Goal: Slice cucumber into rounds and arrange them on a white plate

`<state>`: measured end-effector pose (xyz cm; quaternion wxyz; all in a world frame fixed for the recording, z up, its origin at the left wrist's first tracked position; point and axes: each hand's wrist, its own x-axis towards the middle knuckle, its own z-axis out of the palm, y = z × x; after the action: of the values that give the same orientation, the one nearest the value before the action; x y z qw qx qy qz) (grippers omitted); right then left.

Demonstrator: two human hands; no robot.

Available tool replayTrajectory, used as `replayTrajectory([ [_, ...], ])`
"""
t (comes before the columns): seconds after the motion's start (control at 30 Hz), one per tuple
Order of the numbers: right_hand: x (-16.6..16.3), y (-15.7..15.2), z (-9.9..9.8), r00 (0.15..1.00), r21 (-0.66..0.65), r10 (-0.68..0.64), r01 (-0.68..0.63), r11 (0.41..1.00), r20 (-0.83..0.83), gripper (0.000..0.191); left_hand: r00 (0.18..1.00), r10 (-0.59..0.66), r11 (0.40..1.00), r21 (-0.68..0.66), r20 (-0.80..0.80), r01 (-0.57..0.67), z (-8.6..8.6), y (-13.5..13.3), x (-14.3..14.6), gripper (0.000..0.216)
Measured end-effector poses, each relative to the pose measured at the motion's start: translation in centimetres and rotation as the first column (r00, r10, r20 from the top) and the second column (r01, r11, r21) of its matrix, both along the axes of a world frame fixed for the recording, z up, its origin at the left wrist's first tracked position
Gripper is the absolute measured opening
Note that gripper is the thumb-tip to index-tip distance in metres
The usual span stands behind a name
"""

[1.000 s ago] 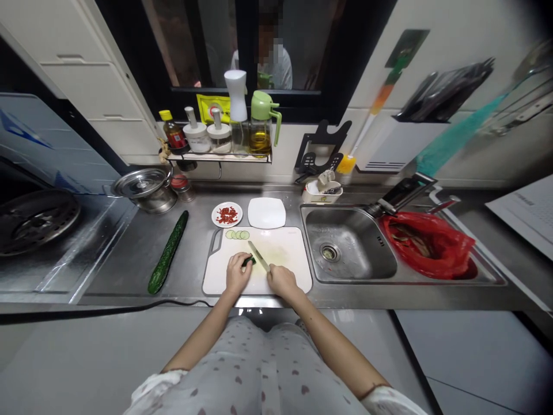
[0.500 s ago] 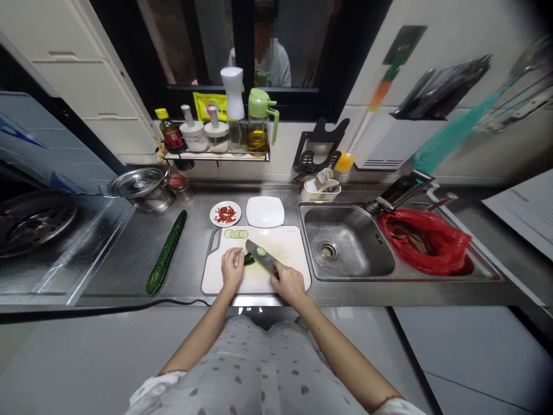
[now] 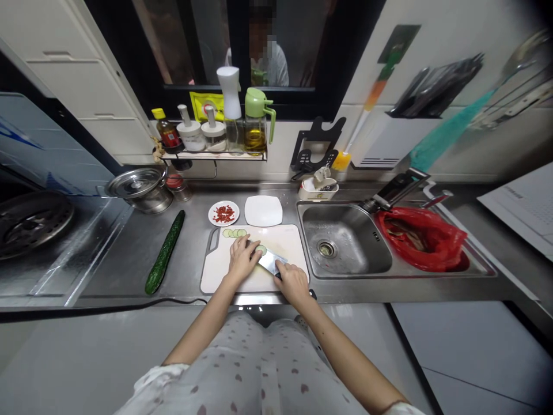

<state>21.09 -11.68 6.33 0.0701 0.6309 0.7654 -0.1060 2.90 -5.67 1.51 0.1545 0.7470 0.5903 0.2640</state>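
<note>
My right hand (image 3: 294, 283) grips a kitchen knife (image 3: 271, 262) by its handle, the blade tilted flat so its broad side faces up over the white cutting board (image 3: 216, 270). A round cucumber slice (image 3: 261, 249) clings to the blade. My left hand (image 3: 243, 257) reaches across to the blade, thumb and fingertips closed at the edge of that slice. The cut piece of cucumber is hidden beneath the left hand. Several cucumber slices (image 3: 233, 233) lie overlapping in a row near the board's top edge.
A whole cucumber (image 3: 165, 253) lies left of the board. Behind it stand a plate of chopped red pieces (image 3: 223, 214) and a white square plate (image 3: 263, 211). To the right are the sink (image 3: 345, 242) and a red plastic bag (image 3: 432, 242). A steel pot (image 3: 147, 193) sits back left.
My left hand has moved up and right from the cut cucumber to the slice on the blade. The knife has turned flatter, with its blade catching light.
</note>
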Motion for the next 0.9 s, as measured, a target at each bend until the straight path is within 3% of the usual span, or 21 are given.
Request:
replayTrajectory([
  [0.27, 0.8, -0.5, -0.1, 1.000, -0.041, -0.029, 0.028, 0.999, -0.011, 0.039, 0.996, -0.084, 0.996, -0.033, 0.028, 0.084, 0.5, 0.7, 1.3, 0.022],
  [0.6, 2.1, -0.7, -0.8, 0.995, -0.017, -0.104, 0.104, 0.994, -0.008, 0.039, 0.989, -0.001, 0.988, -0.151, 0.149, 0.023, 0.6, 0.5, 2.3, 0.011],
  [0.73, 2.8, -0.6, -1.0, 0.986, -0.018, -0.166, 0.165, 0.986, -0.023, 0.038, 0.953, 0.150, 0.969, -0.232, 0.263, -0.089, -0.1, 1.3, 1.7, 0.011],
  [0.9, 3.5, -0.4, -1.2, 0.975, -0.009, -0.219, 0.219, 0.976, -0.047, 0.036, 0.859, 0.413, 0.891, -0.331, 0.302, -0.312, -1.2, 3.3, 0.2, 0.013],
])
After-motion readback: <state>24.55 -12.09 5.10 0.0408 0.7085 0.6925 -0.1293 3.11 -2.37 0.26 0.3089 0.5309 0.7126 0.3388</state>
